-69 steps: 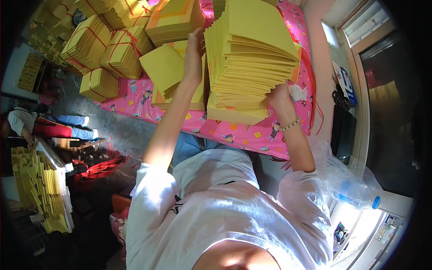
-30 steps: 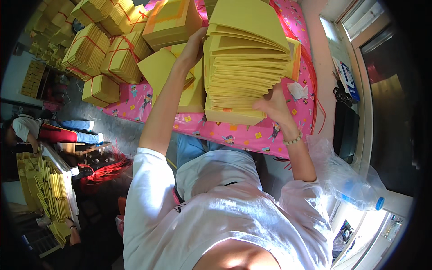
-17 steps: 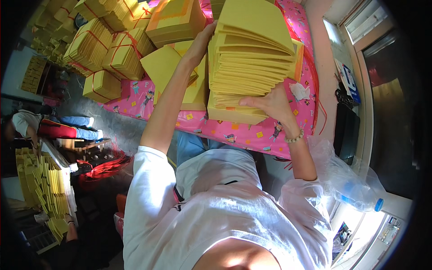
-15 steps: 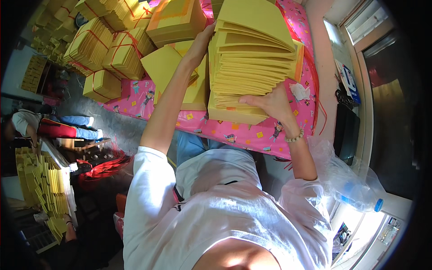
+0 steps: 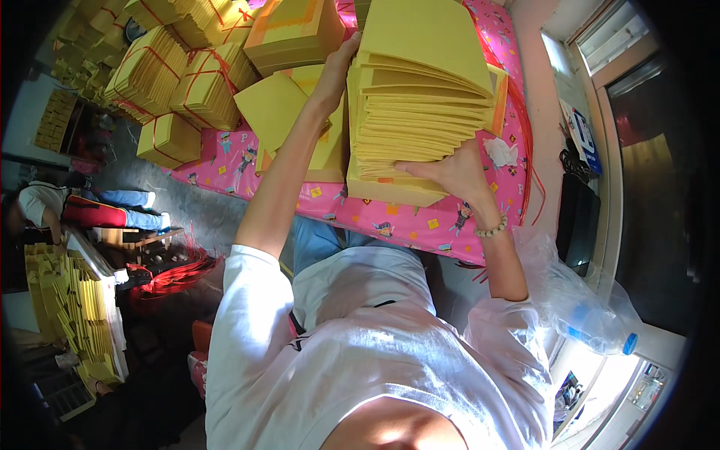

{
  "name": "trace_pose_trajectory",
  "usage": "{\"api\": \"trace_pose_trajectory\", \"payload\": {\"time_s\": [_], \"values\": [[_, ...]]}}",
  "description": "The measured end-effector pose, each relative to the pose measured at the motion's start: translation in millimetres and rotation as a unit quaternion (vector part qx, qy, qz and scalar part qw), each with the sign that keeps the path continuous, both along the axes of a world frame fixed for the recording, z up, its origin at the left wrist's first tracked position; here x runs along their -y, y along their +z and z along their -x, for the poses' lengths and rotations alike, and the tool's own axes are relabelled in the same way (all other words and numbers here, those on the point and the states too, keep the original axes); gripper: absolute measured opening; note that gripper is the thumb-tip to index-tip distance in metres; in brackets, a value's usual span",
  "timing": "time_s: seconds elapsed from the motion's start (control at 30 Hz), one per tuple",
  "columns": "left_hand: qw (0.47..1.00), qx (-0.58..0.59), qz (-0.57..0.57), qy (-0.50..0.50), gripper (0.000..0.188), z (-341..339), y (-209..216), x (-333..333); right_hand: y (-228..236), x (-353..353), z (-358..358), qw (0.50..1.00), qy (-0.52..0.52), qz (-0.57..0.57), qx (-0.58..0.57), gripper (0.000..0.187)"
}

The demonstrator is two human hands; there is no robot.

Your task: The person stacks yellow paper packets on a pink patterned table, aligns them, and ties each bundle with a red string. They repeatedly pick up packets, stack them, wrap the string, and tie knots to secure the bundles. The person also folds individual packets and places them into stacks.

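Note:
A tall stack of yellow paper envelopes (image 5: 420,105) stands in front of me, its upper layers fanned apart along the near edge. My left hand (image 5: 336,71) lies along the stack's left side, with its fingertips partly hidden at the far end. At the near right corner, my right hand (image 5: 456,171) grips the stack, its thumb stretched across the front edges and its other fingers hidden around the right side. Under the stack is another yellow pile (image 5: 390,190). Loose yellow envelopes (image 5: 274,109) lie on a lower pile, left of my left forearm.
A pink patterned cover (image 5: 322,199) lies over the table. Yellow bundles tied with red string (image 5: 214,90) sit at the left. Red strings (image 5: 519,112) hang along the right edge. A plastic bottle (image 5: 600,334) is near my right elbow. Another person (image 5: 49,206) bends over at far left.
My right thumb has slid slightly left along the front of the stack. At lower left, another person's hand has shifted. The stack stays nearly in place.

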State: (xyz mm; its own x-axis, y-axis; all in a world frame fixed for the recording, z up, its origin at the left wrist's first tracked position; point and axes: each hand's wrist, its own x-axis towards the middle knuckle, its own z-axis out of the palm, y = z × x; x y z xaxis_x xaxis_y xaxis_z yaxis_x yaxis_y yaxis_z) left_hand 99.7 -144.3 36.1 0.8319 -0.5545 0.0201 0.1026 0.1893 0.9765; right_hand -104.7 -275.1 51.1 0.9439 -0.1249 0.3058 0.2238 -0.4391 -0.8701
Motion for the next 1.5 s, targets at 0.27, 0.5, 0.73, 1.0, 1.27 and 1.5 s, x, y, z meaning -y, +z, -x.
{"api": "trace_pose_trajectory", "payload": {"time_s": [0.27, 0.5, 0.73, 1.0, 1.27, 1.5], "values": [[0.998, 0.047, 0.010, 0.033, 0.057, 1.8, -6.1, 1.4, 5.5, -3.6, 0.6, 0.999, -0.021, -0.013, 0.032, 0.052], [0.993, 0.090, 0.028, 0.077, 0.056, 8.5, -12.9, 2.5, -0.1, 12.1, 8.1, 0.986, 0.062, -0.143, -0.057, 0.079], [0.991, 0.109, -0.021, 0.073, 0.049, 10.1, -4.5, -11.5, -1.5, 28.0, -7.4, 0.822, 0.032, -0.569, -0.015, 0.095], [0.991, 0.098, -0.011, 0.092, 0.073, 27.5, 2.3, -11.0, 2.1, 17.1, -41.0, 0.850, -0.075, -0.518, -0.061, 0.089], [0.997, -0.014, 0.067, 0.026, 0.094, 57.4, -7.7, -13.2, -4.9, 12.4, -38.2, 0.832, -0.092, -0.540, -0.090, 0.082], [0.996, -0.073, 0.041, 0.035, 0.086, 77.9, 22.0, -8.2, -6.6, 15.7, -48.8, 0.827, -0.101, -0.547, -0.082, 0.075]]}}
